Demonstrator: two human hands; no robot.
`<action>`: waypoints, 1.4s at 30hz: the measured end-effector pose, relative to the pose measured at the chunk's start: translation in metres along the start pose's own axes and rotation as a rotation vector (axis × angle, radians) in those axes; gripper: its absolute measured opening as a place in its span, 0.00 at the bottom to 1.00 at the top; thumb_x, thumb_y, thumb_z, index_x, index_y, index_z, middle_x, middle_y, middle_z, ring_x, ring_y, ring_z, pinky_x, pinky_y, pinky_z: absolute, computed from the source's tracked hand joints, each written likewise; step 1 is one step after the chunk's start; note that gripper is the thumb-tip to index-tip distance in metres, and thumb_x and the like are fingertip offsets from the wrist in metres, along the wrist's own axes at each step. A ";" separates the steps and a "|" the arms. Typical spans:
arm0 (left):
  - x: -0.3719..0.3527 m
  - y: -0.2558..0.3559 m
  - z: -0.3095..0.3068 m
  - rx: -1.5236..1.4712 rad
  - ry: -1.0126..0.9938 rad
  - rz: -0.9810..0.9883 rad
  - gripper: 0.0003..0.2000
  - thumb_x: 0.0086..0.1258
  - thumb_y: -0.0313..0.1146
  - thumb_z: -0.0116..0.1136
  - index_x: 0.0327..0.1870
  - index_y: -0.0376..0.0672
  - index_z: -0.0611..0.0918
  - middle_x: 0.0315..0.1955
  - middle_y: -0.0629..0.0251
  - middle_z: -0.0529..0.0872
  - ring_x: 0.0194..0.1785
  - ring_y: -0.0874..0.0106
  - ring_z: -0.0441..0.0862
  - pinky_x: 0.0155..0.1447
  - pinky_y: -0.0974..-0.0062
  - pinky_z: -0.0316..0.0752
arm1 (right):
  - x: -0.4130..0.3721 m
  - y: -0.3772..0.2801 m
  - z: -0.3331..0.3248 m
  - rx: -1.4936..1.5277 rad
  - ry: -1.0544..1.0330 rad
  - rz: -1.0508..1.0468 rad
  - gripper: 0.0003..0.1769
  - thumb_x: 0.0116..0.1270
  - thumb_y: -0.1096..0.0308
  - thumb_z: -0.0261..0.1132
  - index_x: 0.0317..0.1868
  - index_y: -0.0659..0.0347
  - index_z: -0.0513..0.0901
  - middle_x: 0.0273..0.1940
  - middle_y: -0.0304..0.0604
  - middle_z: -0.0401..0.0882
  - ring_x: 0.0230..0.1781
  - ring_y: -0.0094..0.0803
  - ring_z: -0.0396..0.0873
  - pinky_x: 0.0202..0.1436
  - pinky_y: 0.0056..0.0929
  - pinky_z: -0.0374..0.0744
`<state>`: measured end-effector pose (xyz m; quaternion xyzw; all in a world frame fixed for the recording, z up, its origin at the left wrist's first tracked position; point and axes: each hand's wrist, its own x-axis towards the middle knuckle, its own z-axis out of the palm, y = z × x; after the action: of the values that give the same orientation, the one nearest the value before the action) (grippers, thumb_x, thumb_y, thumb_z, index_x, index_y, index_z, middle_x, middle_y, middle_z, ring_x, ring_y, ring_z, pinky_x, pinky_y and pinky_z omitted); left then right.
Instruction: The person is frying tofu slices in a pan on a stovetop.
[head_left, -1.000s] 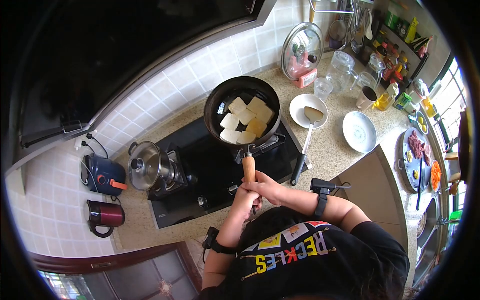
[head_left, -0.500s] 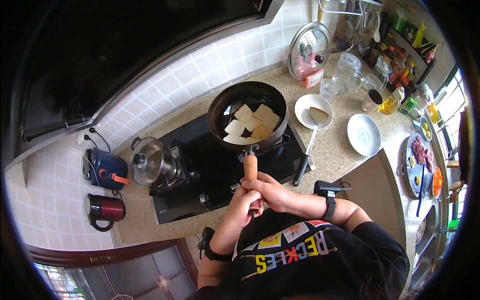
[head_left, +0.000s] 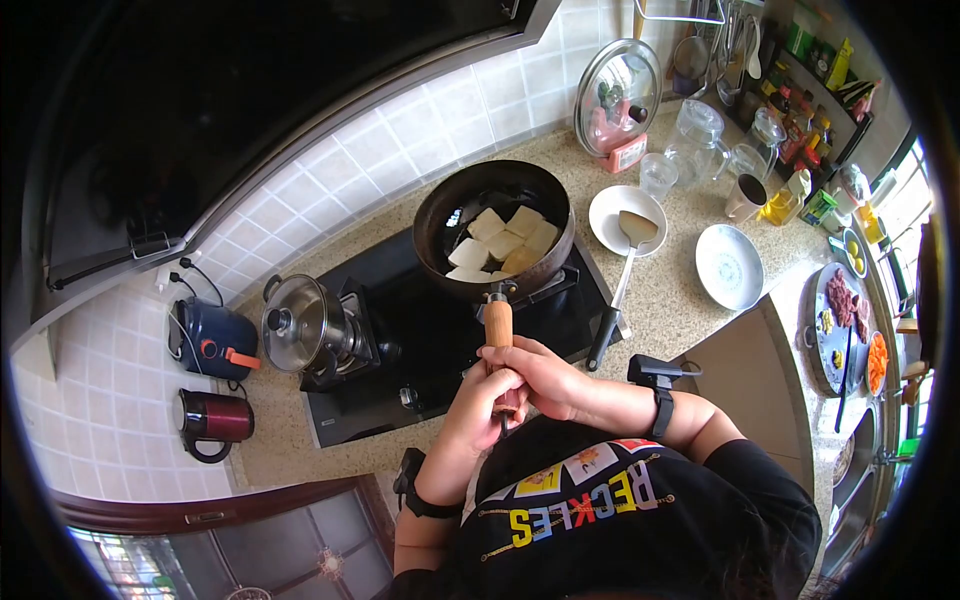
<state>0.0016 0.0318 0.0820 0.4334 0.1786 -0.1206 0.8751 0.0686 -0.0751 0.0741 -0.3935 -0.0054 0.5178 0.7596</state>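
Both hands are closed around the wooden handle of a dark, deep frying pan (head_left: pixel 432 232). My left hand (head_left: pixel 478 408) wraps the handle's near end, and my right hand (head_left: pixel 545 378) overlaps it from the right. The pan is over the right side of the stove; whether it rests on the burner cannot be made out. Inside it lie several pale, flat tofu slices (head_left: pixel 487 224), one browner than the others. A spatula (head_left: pixel 622 292) rests with its blade in a white bowl (head_left: pixel 603 208), its black grip on the counter right of the stove.
A lidded steel pot (head_left: pixel 300 325) sits on the left burner of the black stove (head_left: pixel 440 375). Further left are a kettle (head_left: pixel 215 415) and a dark blue appliance (head_left: pixel 215 335). To the right are a white plate (head_left: pixel 728 268), a glass pitcher (head_left: pixel 695 150) and a board with meat (head_left: pixel 825 345).
The pan has shifted slightly left and toward the wall, with its handle and both hands moving along. The tofu slices sit a little differently inside. My grip is the same.
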 end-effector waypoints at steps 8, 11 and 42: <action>-0.002 -0.009 -0.003 0.023 0.013 -0.015 0.05 0.62 0.30 0.47 0.33 0.37 0.70 0.15 0.63 0.73 0.14 0.73 0.72 0.13 0.82 0.61 | -0.003 0.004 0.002 0.011 0.058 0.025 0.17 0.67 0.61 0.56 0.49 0.65 0.69 0.29 0.43 0.72 0.14 0.26 0.74 0.10 0.23 0.75; -0.002 -0.022 -0.011 0.056 0.010 -0.026 0.06 0.63 0.31 0.46 0.33 0.37 0.71 0.15 0.63 0.73 0.14 0.73 0.72 0.13 0.81 0.62 | -0.004 0.014 -0.003 -0.003 0.051 0.029 0.18 0.66 0.62 0.56 0.50 0.66 0.68 0.29 0.44 0.72 0.11 0.27 0.72 0.07 0.24 0.73; -0.004 -0.040 -0.014 0.141 0.078 0.003 0.20 0.56 0.21 0.51 0.49 0.37 0.62 0.18 0.67 0.71 0.16 0.78 0.69 0.18 0.81 0.67 | 0.028 0.046 -0.032 -0.034 0.030 0.018 0.17 0.56 0.65 0.69 0.38 0.67 0.74 0.30 0.44 0.77 0.27 0.27 0.77 0.31 0.28 0.79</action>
<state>-0.0195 0.0194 0.0468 0.4984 0.2031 -0.1144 0.8350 0.0590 -0.0651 0.0137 -0.4141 0.0008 0.5183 0.7483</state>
